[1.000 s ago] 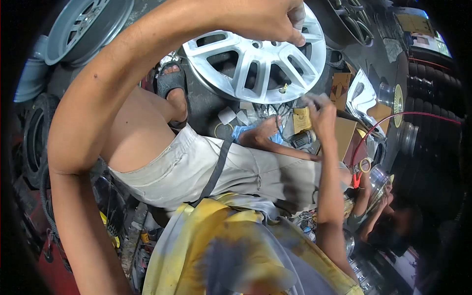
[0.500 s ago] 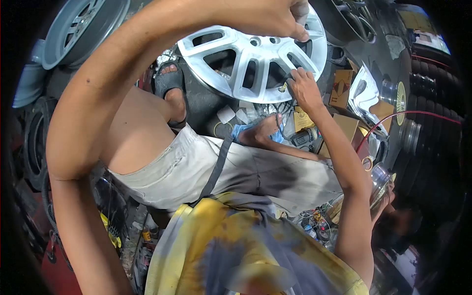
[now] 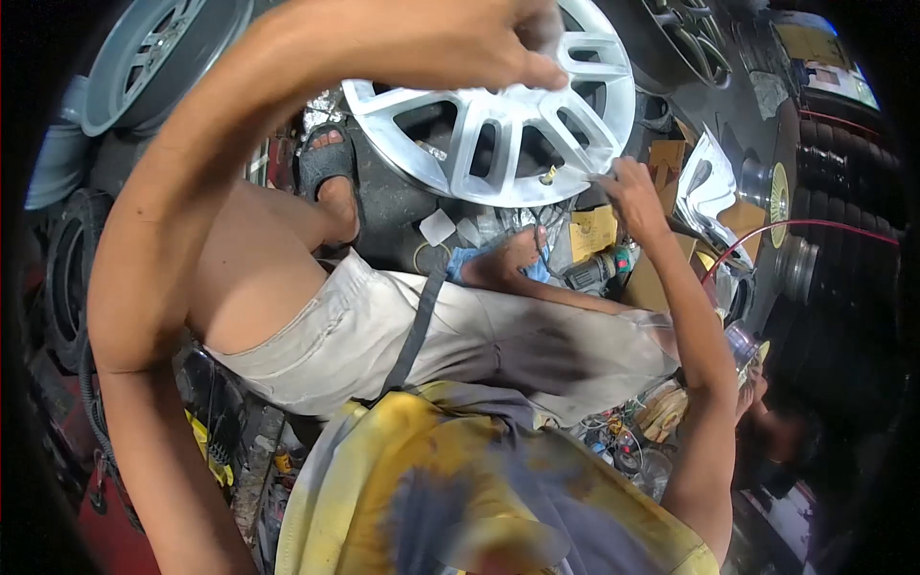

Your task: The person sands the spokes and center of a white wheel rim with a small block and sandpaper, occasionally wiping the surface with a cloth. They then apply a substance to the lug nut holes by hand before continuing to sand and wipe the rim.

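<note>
A silver alloy wheel rim (image 3: 467, 144) with paired spokes lies at the top centre, tilted towards me. My left hand (image 3: 522, 43) reaches over it from the left, fingers curled and thumb pointing right; part of the hand is cut off by the top edge and blurred. On the rim's lower right edge, my right hand (image 3: 634, 196) has its fingers bent in a closed grip; what they hold, if anything, is too small to make out. A small yellowish piece (image 3: 548, 176) sits on the rim's lower lip, left of that hand.
Beyond my sandalled foot (image 3: 331, 168) stands another grey wheel (image 3: 158, 57). Cardboard boxes (image 3: 661, 273) and a power tool (image 3: 589, 273) lie at the right, where a red hose (image 3: 815, 219) crosses. Another person's hand (image 3: 752, 388) is by a shiny rim at the lower right.
My right hand has moved right and slightly down, away from the small yellowish piece to the rim's edge. My left hand has shifted left and a little lower over the wheel.
</note>
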A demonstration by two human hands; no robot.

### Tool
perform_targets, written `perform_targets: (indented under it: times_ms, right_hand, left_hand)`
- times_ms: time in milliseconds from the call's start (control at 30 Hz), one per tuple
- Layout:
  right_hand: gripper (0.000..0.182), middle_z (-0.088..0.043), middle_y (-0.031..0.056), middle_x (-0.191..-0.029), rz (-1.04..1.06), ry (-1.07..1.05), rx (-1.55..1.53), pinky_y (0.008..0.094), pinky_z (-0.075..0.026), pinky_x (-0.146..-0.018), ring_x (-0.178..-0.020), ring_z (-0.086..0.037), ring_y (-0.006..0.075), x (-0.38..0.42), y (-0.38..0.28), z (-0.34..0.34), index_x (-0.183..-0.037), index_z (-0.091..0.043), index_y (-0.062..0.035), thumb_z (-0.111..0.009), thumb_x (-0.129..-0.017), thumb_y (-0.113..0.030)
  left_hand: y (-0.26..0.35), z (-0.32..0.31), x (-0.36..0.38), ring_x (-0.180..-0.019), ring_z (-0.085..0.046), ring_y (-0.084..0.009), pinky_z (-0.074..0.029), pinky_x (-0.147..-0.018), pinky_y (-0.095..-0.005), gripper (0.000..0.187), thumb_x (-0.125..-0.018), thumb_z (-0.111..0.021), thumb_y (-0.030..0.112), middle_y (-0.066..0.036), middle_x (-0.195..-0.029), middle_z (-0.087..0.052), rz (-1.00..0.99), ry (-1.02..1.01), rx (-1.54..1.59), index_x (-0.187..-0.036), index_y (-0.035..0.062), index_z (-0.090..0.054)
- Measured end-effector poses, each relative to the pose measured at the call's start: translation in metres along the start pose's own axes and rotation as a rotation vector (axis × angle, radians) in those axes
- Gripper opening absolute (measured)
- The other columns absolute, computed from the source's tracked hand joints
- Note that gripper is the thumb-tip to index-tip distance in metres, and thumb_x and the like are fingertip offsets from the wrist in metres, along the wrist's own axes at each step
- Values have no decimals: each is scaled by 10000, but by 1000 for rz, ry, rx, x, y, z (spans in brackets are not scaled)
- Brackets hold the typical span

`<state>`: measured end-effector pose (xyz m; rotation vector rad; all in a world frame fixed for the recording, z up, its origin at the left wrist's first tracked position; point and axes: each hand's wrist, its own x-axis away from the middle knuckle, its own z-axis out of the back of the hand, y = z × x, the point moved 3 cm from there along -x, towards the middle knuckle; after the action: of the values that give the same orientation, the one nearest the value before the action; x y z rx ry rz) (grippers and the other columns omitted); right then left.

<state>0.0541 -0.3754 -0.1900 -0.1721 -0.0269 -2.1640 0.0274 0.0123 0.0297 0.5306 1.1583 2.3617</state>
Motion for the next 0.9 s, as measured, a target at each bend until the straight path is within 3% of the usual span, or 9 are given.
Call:
perform_targets:
  times_ms: [133, 167, 267, 300, 433, 467, 733, 767, 900]
  right_hand:
    - [413, -548, 166, -1099, -192, -103, 70, 432, -443, -911, -1078, -538, 357, 6, 6, 5, -1173, -722, -104, -710, -767, -28]
    - [442, -546, 165, -1082, -71, 35, 35, 440, -446, -912, -1063, -537, 364, -4, -2, 1, -1181, -720, -105, -718, -749, -15]
    - [525, -544, 172, -1064, 7, 119, 6, 465, -450, -932, -1034, -536, 395, -23, -11, -21, -1212, -717, -112, -730, -706, 27]
    - [524, -541, 173, -1070, 17, 148, -22, 464, -447, -933, -1036, -533, 397, -21, -8, -22, -1221, -711, -108, -726, -714, 23]
    - [520, -545, 172, -1166, -105, -37, 7, 452, -432, -978, -1118, -529, 366, 9, 0, -4, -1224, -706, -92, -710, -719, 34]
    - [527, -532, 166, -1137, -118, -66, 87, 444, -433, -952, -1082, -525, 353, 15, 0, 0, -1235, -700, -91, -708, -722, 31]
    - [489, -523, 142, -1091, -78, -29, 24, 430, -447, -908, -1038, -552, 320, 14, -7, -8, -1254, -685, -80, -691, -774, 10]
    - [489, -523, 142, -1091, -82, -33, 22, 430, -447, -908, -1038, -552, 320, 13, -5, -13, -1254, -685, -80, -691, -774, 10]
    - [501, -544, 160, -1142, -39, 52, -8, 449, -456, -931, -1056, -567, 348, -4, -6, -21, -1254, -684, -75, -684, -764, 32]
  left_hand:
    - [9, 1, -18, -712, -681, -248, -544, -693, -402, 318, -980, -648, 215, -236, -832, -725, 365, 13, 64, -1024, -89, -734]
    - [9, 1, -3, -718, -683, -257, -546, -701, -401, 322, -981, -650, 225, -239, -833, -725, 56, 34, -38, -1015, -84, -737]
    - [21, -6, -12, -742, -699, -279, -548, -714, -407, 321, -980, -649, 224, -245, -842, -725, 167, 37, -128, -1012, -84, -736]
    - [9, -12, 3, -776, -715, -301, -554, -732, -413, 331, -982, -651, 234, -255, -861, -725, -127, 147, -139, -1013, -84, -735]
    - [8, -17, 10, -802, -723, -305, -563, -765, -416, 328, -982, -659, 243, -244, -912, -742, -63, 177, -206, -1022, -71, -745]
    - [14, -9, -7, -837, -725, -305, -561, -787, -422, 327, -983, -657, 242, -241, -943, -745, 223, 51, -118, -1043, -68, -744]
    - [15, -22, 9, -800, -713, -318, -562, -767, -413, 353, -977, -661, 260, -232, -877, -726, -186, 314, -345, -1047, -80, -727]
    - [18, -10, -9, -805, -708, -318, -557, -769, -419, 355, -982, -656, 263, -242, -891, -723, 233, -17, -168, -1073, -74, -722]
    - [26, -12, -12, -796, -706, -308, -554, -759, -420, 347, -982, -657, 260, -245, -872, -721, 292, 12, -150, -1041, -74, -731]
